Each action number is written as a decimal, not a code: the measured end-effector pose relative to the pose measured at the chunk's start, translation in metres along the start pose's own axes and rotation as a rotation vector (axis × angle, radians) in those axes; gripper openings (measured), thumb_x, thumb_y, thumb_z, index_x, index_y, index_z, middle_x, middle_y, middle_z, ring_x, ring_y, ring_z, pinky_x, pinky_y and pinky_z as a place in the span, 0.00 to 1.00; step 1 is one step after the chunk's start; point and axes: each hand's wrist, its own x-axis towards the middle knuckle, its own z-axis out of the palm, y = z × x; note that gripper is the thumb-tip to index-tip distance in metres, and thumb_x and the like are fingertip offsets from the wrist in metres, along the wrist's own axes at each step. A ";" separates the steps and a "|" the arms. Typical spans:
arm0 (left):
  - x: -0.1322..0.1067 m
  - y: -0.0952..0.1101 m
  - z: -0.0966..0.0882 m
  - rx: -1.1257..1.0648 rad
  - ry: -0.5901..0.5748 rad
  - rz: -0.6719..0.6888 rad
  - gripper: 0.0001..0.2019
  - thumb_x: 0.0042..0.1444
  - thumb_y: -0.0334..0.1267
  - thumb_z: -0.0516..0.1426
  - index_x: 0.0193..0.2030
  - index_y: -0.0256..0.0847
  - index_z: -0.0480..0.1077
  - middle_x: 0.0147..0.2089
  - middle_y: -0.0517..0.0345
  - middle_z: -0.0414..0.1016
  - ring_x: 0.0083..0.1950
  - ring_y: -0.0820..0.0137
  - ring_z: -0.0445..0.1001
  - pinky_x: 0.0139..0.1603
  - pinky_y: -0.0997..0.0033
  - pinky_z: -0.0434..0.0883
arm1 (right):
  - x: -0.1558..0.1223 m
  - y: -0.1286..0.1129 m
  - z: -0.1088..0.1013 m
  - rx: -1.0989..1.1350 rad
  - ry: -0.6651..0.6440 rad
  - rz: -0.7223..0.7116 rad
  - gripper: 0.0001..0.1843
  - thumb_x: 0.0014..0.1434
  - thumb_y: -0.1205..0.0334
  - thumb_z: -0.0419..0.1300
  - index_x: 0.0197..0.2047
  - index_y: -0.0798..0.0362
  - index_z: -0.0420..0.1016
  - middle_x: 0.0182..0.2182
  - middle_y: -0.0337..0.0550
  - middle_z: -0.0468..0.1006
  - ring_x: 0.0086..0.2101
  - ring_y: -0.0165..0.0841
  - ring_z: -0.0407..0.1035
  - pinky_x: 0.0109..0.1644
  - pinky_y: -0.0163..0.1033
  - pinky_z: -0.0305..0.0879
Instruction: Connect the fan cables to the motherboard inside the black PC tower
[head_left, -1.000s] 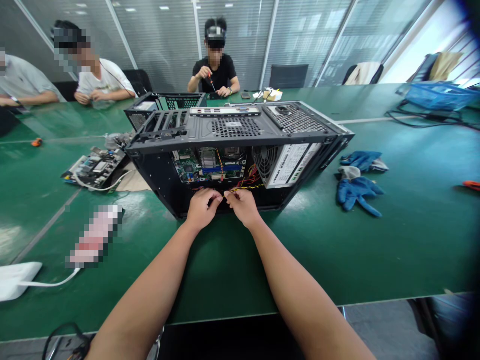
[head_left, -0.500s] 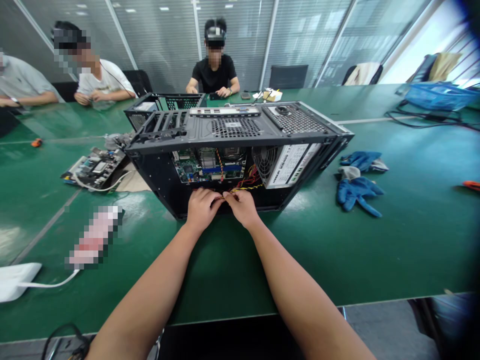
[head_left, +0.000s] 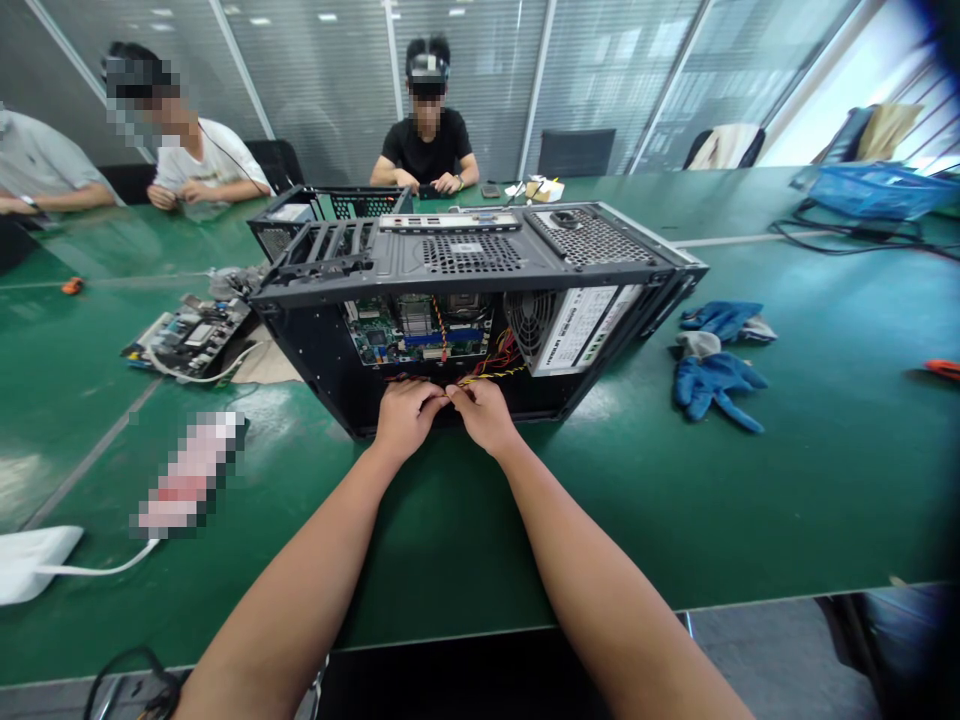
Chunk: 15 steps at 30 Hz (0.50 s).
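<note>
A black computer case (head_left: 382, 292) lies in front of me with its side open towards me. Inside it are a motherboard (head_left: 375, 345), a white-labelled power supply (head_left: 581, 330) and a bundle of red and yellow cables (head_left: 501, 365). At the lower edge of the opening, my left hand (head_left: 405, 415) is closed in a pinch. Close against it, my right hand (head_left: 486, 412) pinches the yellow and black cable that runs from the power supply side. The fingertips nearly meet, and what lies exactly between the left fingers is mostly hidden.
Behind stands a second case (head_left: 337, 203). A loose motherboard (head_left: 196, 335) and a pixelated phone-like object (head_left: 191, 475) on a white cable lie left. Blue gloves (head_left: 716, 380) and a blue basket (head_left: 877, 192) are right. Several people sit across the green table (head_left: 810, 480).
Both hands stay at nearly the same spot, with only a slight shift of the left fingers. The case and cables look unmoved.
</note>
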 end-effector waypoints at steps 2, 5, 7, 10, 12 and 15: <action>0.000 0.000 0.000 -0.006 0.013 0.011 0.09 0.62 0.42 0.58 0.33 0.43 0.74 0.32 0.58 0.79 0.35 0.66 0.76 0.40 0.64 0.67 | 0.000 0.000 0.000 -0.005 0.012 -0.003 0.19 0.57 0.52 0.54 0.18 0.51 0.62 0.20 0.38 0.68 0.24 0.29 0.62 0.30 0.36 0.56; 0.000 0.000 0.000 0.010 0.051 0.056 0.09 0.62 0.42 0.58 0.33 0.42 0.75 0.32 0.58 0.80 0.35 0.67 0.76 0.41 0.64 0.68 | 0.000 -0.001 0.000 -0.004 0.043 0.020 0.20 0.57 0.52 0.55 0.18 0.51 0.64 0.20 0.39 0.69 0.25 0.30 0.64 0.31 0.36 0.58; 0.000 0.000 0.000 0.025 0.067 0.082 0.09 0.62 0.42 0.58 0.33 0.42 0.74 0.32 0.58 0.79 0.35 0.66 0.75 0.41 0.63 0.68 | 0.000 -0.002 0.000 -0.001 0.059 0.041 0.20 0.57 0.51 0.55 0.18 0.52 0.65 0.19 0.39 0.69 0.25 0.31 0.64 0.32 0.36 0.59; 0.000 0.001 -0.001 0.041 0.071 0.097 0.09 0.61 0.44 0.59 0.34 0.42 0.74 0.31 0.57 0.79 0.34 0.66 0.75 0.42 0.63 0.68 | 0.000 -0.001 0.001 0.011 0.068 0.054 0.20 0.57 0.51 0.56 0.18 0.52 0.67 0.19 0.39 0.70 0.25 0.31 0.65 0.32 0.37 0.59; -0.001 0.001 -0.001 0.040 0.078 0.085 0.10 0.61 0.45 0.59 0.35 0.42 0.74 0.31 0.57 0.79 0.34 0.66 0.75 0.41 0.63 0.68 | 0.001 0.000 0.001 0.022 0.071 0.057 0.20 0.57 0.51 0.56 0.18 0.52 0.67 0.19 0.40 0.70 0.24 0.31 0.65 0.31 0.37 0.59; -0.001 0.002 -0.001 0.044 0.081 0.069 0.09 0.61 0.44 0.58 0.34 0.42 0.74 0.31 0.57 0.79 0.34 0.66 0.76 0.42 0.63 0.68 | 0.000 0.001 0.001 0.029 0.071 0.064 0.20 0.57 0.51 0.56 0.19 0.52 0.67 0.19 0.40 0.71 0.24 0.31 0.66 0.31 0.37 0.60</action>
